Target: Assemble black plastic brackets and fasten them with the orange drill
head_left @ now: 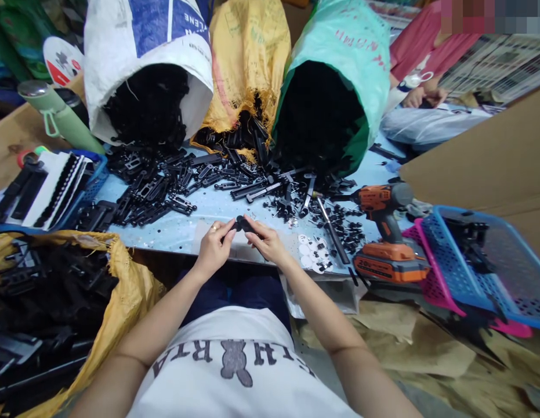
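Above the front edge of the blue work table (165,232), both hands meet at a small black plastic part (240,222); its exact kind is too small to make out. My left hand (215,245) pinches its left side between thumb and fingers, a ring showing on one finger. From the other side, my right hand (266,241) pinches the black part's right side. Beyond the hands, many black plastic pieces (152,186) lie heaped. Small black screws or knobs (291,209) and white round discs (311,255) are scattered to the right of my right hand.
White (195,52), yellow (247,52) and green (343,35) sacks spill black parts at the back. An orange cordless drill (383,232) stands right, beside blue baskets (513,255). A yellow sack (130,284) of parts sits at left. Another person's hands (426,96) show at upper right.
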Available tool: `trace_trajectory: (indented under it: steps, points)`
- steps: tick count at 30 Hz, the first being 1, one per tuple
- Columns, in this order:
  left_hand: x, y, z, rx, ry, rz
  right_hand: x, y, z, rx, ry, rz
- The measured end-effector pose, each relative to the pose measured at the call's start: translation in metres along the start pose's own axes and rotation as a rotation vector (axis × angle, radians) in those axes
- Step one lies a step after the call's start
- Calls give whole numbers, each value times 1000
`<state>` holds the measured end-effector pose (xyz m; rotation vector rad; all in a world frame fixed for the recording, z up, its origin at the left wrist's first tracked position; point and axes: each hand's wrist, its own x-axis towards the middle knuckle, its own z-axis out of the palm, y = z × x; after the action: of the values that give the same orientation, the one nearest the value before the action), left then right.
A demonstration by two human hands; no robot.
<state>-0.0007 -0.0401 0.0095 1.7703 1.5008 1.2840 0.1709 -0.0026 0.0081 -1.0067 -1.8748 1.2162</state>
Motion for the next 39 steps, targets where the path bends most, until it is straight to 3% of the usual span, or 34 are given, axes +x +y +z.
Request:
trace_trajectory:
  steps: [2,6,11,15,16,18,21,23,25,27,30,32,34,39]
  points:
    - [-2,5,5,10,53,6,-1,-2,2,-44,8,-46]
    - [-5,15,14,-2,277,-8,-6,-5,21,44,119,-77]
    - [-4,9,16,-11,171,52,-12,2,36,-6,152,-84]
    - [-14,-7,25,66,274,-94,6,7,20,-301,4,-29]
    - [-16,-10,26,131,254,-117,17,7,11,-437,-21,6]
    - [-16,-15,26,313,91,-60,44,8,-12,-727,45,109]
    - [-4,-17,23,535,-320,221,87,11,-45,-989,317,359]
    - [7,-15,24,613,-503,356,109,14,-59,-1004,402,526]
    - [15,-12,27,683,-543,380,121,19,-65,-934,411,639]
    - [17,-10,28,740,-507,340,122,24,-68,-811,456,690]
    - [11,-11,26,796,-449,260,105,31,-72,-534,552,605]
    - [8,-14,24,804,-453,224,82,32,-76,-355,494,499]
    - [7,-17,23,759,-513,234,54,28,-82,-295,337,406]
    - [17,-14,26,661,-686,262,-13,3,-86,-588,-380,110]
